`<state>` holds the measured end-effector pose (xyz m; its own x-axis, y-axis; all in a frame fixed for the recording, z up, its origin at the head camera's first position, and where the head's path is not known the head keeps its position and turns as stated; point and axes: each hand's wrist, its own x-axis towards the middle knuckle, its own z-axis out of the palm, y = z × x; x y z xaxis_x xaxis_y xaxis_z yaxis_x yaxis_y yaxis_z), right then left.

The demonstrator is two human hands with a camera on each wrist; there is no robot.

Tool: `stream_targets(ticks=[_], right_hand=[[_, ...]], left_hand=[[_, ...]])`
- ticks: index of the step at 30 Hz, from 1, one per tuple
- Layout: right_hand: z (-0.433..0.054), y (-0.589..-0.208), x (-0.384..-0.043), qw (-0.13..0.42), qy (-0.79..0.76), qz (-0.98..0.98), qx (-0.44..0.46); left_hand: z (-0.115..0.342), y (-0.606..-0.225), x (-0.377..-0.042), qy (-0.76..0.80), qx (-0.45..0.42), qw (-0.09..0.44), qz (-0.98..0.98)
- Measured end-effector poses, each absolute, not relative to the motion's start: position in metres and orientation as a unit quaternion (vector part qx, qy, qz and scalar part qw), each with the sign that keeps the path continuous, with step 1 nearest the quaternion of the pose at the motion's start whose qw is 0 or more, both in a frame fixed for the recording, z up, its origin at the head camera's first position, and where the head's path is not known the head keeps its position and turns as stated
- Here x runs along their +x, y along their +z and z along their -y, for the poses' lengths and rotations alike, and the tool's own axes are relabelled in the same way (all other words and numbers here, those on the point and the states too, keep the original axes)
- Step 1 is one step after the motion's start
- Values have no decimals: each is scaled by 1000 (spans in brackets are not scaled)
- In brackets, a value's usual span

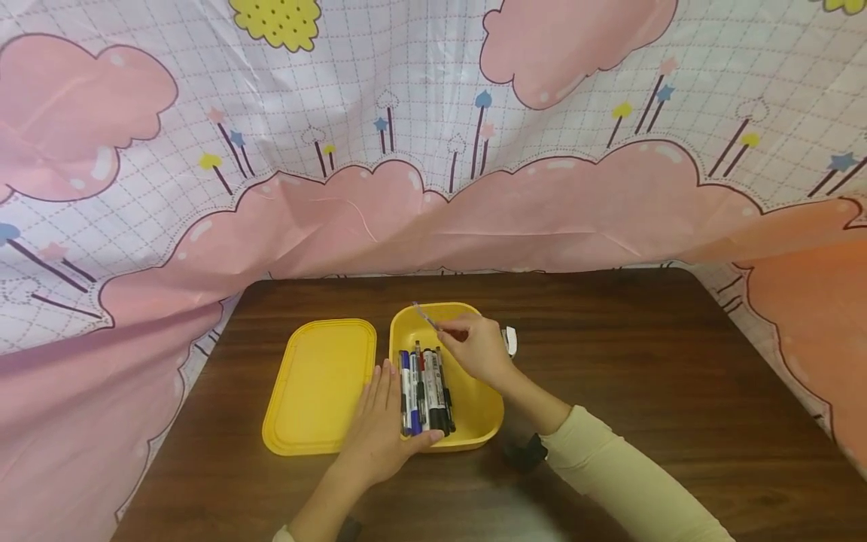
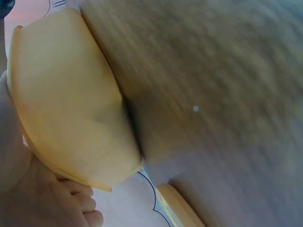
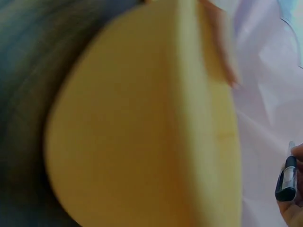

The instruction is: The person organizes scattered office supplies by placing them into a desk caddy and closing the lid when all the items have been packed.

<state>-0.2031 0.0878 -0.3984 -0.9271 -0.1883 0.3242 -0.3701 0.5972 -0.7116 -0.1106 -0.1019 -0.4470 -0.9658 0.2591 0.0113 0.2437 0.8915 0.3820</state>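
The right hand [image 1: 478, 349] pinches one pen [image 1: 425, 316] over one box [image 1: 478, 410]; the left hand [image 1: 376, 433] — thumb spread — rests at its rim. Inside: bunched markers [image 1: 433, 388], count unclear. Alongside: one lid [image 1: 320, 385].

Backdrop: printed sheet [image 1: 420, 60], white ground with dashed grid, hung behind table and draped down along left and right sides; creases visible. Print: large pink clouds [image 1: 582, 45], dotted yellow shape [image 1: 278, 22] at top, small stars and hearts on dark sticks, pink scalloped band [image 1: 515, 214] low down. Lower right portion orange-toned. Table [image 1: 630, 354]: dark brown, wood grain, far corners rounded. Light: soft; sheet brighter than tabletop. Wrist views: table surface blurred.
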Motion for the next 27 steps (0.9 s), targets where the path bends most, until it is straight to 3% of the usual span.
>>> stream_targets(ticks=[5, 15, 27], right_hand=[[-76, -416, -197, 66, 416, 896, 143], [-63, -444, -192, 37, 384, 908, 164], [-59, -446, -189, 21, 377, 908, 180]], left_hand=[[102, -449, -110, 192, 134, 16, -972], [102, -449, -109, 189, 141, 8, -972], [103, -448, -110, 188, 140, 12, -972]])
